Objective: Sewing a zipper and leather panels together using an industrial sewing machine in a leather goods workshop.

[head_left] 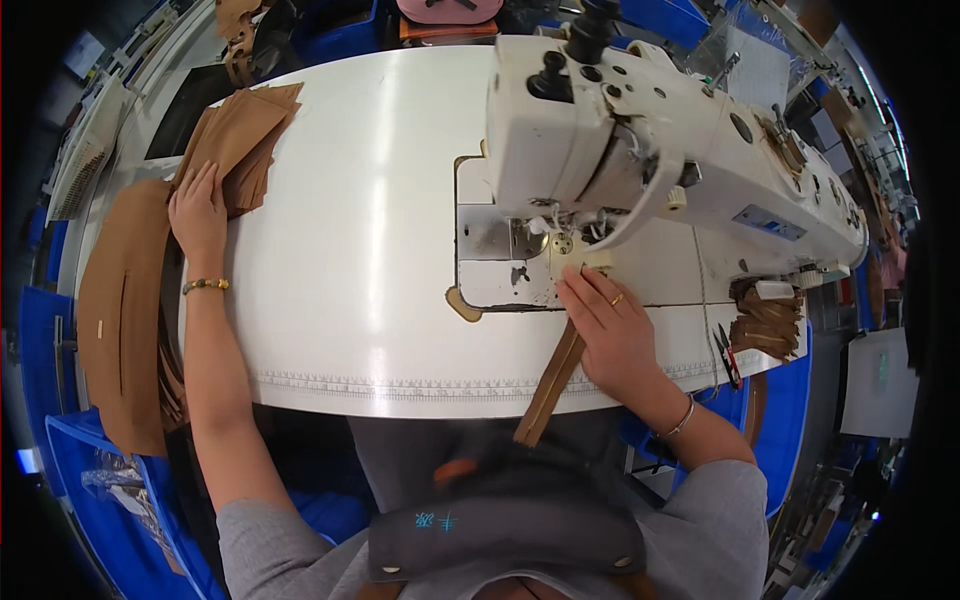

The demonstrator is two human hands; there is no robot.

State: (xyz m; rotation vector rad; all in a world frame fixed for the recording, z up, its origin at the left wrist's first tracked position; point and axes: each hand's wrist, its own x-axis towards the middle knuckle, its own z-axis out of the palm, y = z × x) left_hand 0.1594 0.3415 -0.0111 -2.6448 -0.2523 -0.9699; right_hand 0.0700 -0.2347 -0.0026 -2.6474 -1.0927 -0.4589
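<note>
My left hand (pixel 200 210) rests with its fingers on a fanned stack of brown fabric pieces (pixel 250 135) at the table's back left. My right hand (pixel 610 330), a ring on one finger, holds a brown zipper strip (pixel 545 395) just in front of the needle plate of a white sewing machine (pixel 550 130). The strip hangs over the table's front edge; its far end is hidden under my fingers.
Larger brown panels (pixel 125 310) hang at the left above a blue bin (pixel 70 450). Brown zipper pieces (pixel 765 322) and red-handled snips (pixel 727 355) lie on the right of the white table (pixel 350 250), whose front edge carries a printed ruler.
</note>
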